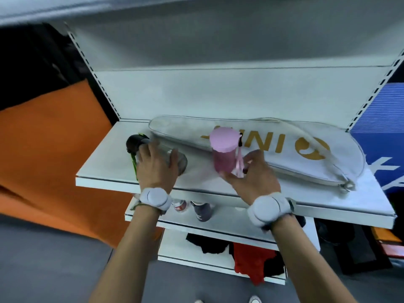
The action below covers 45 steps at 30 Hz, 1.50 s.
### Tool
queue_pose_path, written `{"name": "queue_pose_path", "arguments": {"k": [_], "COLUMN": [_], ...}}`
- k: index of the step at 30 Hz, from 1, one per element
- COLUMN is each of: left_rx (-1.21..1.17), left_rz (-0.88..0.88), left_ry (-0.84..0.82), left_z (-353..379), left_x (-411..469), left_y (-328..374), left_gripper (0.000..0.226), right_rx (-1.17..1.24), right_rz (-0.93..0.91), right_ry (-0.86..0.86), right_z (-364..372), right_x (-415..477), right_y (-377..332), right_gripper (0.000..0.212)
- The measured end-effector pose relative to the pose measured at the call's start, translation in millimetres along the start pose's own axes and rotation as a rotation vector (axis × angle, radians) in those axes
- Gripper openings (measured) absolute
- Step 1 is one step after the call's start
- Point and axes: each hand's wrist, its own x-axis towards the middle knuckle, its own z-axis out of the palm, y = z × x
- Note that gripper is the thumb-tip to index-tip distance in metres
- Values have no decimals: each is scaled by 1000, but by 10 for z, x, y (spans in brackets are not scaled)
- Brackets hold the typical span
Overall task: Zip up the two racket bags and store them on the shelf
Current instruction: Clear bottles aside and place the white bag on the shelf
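A white racket bag [284, 149] with gold lettering lies flat along the back of a white shelf [105, 171], its zipper pull at the right end. In front of it, my right hand [251, 173] grips a pink bottle [224, 154] with a pink lid, upright and slightly tilted. My left hand [153, 165] is wrapped around a clear bottle with a black cap [136, 143] that lies on its side at the shelf's left front. Only one racket bag is visible.
Below are lower shelves with two small bottles [201, 209] and folded red and black clothes [251, 259]. An orange panel [54, 149] stands to the left, a blue panel [380, 127] to the right. Grey floor lies beneath, with shoe tips in view.
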Motion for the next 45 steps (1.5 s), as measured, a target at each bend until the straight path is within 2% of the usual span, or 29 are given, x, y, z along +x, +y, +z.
{"name": "queue_pose_path", "arguments": {"k": [3, 9, 13, 17, 23, 28, 33, 36, 40, 45], "left_rx": [120, 96, 101, 85, 14, -134, -211, -285, -362, -376], "left_rz": [-148, -314, -415, -412, -342, -314, -348, -339, -353, -213], "left_ry": [-96, -212, -276, -336, -404, -348, -350, -361, -334, -266], "left_z": [-11, 59, 109, 136, 23, 44, 4, -14, -81, -296], "left_x": [348, 729, 874, 915, 715, 499, 442, 390, 244, 1], "left_y": [-75, -128, -129, -165, -280, -246, -190, -197, -148, -37], "left_gripper": [72, 88, 96, 84, 73, 53, 47, 54, 84, 83], "right_rx": [18, 86, 102, 112, 143, 145, 106, 89, 86, 128], "right_rz": [-38, -91, -136, -142, -126, -129, -160, -191, -226, -152], "right_ry": [117, 90, 108, 109, 92, 67, 30, 28, 9, -4], "right_z": [58, 240, 343, 396, 404, 425, 475, 473, 400, 364], "right_x": [210, 564, 626, 581, 524, 441, 309, 209, 20, -269], "right_y": [-214, -313, -304, -326, -327, -342, -371, -364, -353, -315], "right_gripper": [98, 120, 100, 80, 75, 75, 77, 79, 78, 85]}}
